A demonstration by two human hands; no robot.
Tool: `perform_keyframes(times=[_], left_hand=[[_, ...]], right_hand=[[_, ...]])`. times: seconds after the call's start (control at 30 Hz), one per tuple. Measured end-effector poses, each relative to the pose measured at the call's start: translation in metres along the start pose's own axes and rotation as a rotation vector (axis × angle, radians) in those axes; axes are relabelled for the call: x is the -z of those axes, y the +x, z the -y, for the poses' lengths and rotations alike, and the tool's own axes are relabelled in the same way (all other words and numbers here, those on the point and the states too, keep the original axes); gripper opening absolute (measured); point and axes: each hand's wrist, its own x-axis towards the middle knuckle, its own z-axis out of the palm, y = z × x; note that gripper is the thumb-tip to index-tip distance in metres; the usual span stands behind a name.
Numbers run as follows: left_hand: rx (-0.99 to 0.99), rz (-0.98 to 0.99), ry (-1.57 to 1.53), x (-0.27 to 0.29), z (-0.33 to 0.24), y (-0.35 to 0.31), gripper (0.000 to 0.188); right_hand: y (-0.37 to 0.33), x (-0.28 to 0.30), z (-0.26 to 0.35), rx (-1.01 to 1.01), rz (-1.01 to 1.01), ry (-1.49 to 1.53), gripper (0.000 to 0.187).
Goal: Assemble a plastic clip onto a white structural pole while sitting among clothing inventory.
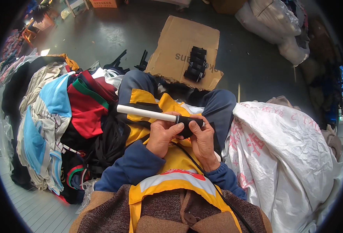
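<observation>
A smooth white rod point(144, 113) lies across my lap, held up between both hands and pointing left. Black strap-like material point(185, 122) is wrapped about its right end. My left hand point(161, 135) is closed round the rod, its thumb pressing against the black wrap. On the other side, my right hand point(203, 143) grips the wrap's right end, thumb on top; its fingertips are partly hidden. Beyond my knees, several black rolls point(197, 64) sit in a row on a flat cardboard sheet point(179, 37).
Heaped garments point(88, 112) in red, light blue, white and black crowd my left side. A large white woven sack point(284, 155) bulges at my right. A yellow apron point(167, 165) covers my lap. Another stuffed white bag point(270, 25) stands at the far right.
</observation>
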Motion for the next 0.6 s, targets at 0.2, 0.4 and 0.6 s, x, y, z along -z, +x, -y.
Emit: perform_keyframes(times=[0.2,0.4,0.6], left_hand=[[0.021,0.052,0.141,0.007,-0.001,-0.001,0.036],[-0.032,-0.004,-0.04,0.003,-0.003,-0.004,0.027],[-0.008,-0.065,-0.1,0.005,-0.008,-0.002,0.025]], right_hand=[[-0.001,0.0,0.0,0.034,0.024,-0.05,0.027],[0.006,0.001,0.004,0.126,0.015,-0.143,0.015],[0.012,0.009,0.016,0.195,0.058,-0.1,0.02]])
